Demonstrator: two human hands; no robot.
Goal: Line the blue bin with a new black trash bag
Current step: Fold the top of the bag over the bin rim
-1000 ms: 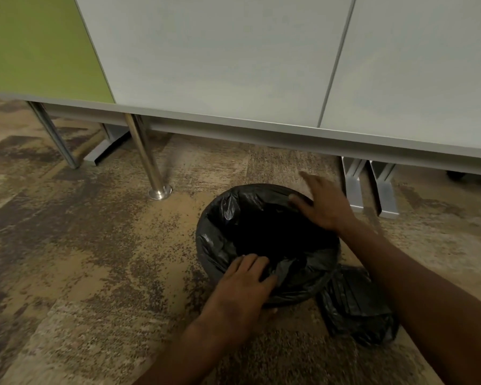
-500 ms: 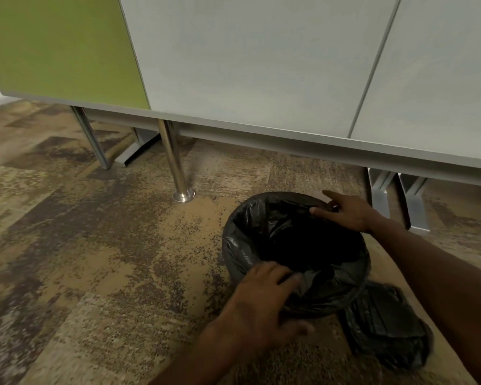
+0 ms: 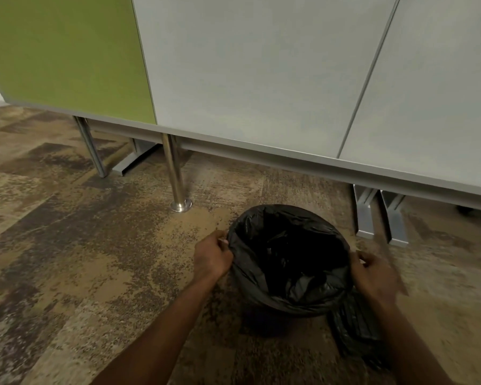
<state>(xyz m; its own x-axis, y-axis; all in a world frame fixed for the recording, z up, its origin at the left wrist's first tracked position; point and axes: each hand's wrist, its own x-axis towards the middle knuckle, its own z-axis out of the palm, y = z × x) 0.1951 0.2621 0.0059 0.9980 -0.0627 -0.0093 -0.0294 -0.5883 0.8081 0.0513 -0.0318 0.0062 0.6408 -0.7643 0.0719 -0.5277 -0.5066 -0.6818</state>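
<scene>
Black trash bag [image 3: 286, 262] lines the bin [image 3: 264, 322], which stands on the patterned carpet floor [image 3: 95, 259] in front of the partition panels [image 3: 261, 79]. The bag's edge is folded over the rim all around, and only a dark strip of the bin wall shows under it at 6 o'clock. The left hand [image 3: 211, 258] is at 9 o'clock of the rim, its grip pinched together on the bag's edge. The right hand [image 3: 374, 276] is at 3 o'clock of the rim, the fingers curled on the plastic there, so this grip is closed on the bag too. A second black bag [image 3: 356, 332], crumpled, lies on the floor at about 4 o'clock of the bin, touching it or just beside it, partly hidden by the right forearm. A chrome leg [image 3: 175, 173] stands at 10 o'clock, well apart from the bin. Two grey metal feet [image 3: 381, 218] are at 2 o'clock.
</scene>
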